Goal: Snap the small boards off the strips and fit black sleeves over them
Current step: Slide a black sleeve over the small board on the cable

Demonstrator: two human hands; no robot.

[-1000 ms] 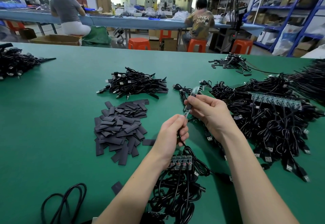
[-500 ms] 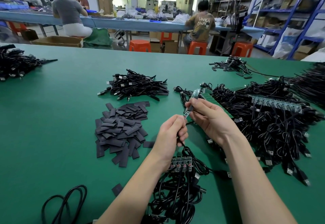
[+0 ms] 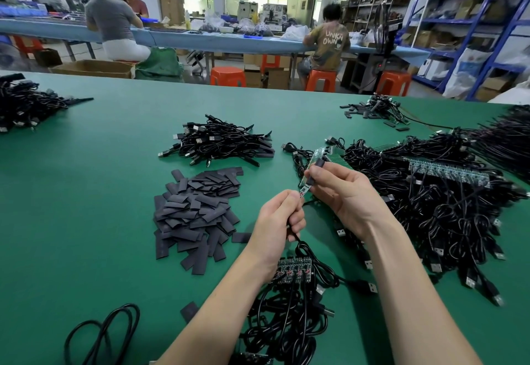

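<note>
Above a green bench, the left hand (image 3: 279, 218) pinches a small board (image 3: 304, 191) at its cable end while the right hand (image 3: 339, 192) grips the strip (image 3: 315, 161): snapping-off underway, apparently. Next (by appearances) comes a sleeve from the pile (image 3: 198, 212).

left hand (image 3: 276, 215): fingers curled, pinching | right hand (image 3: 342, 195): fingers curled, pinching

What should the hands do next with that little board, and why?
Probably bend and snap it off. The left hand pinches the small board at the strip's end, the right hand grips the strip, and the board looks still attached.
</note>
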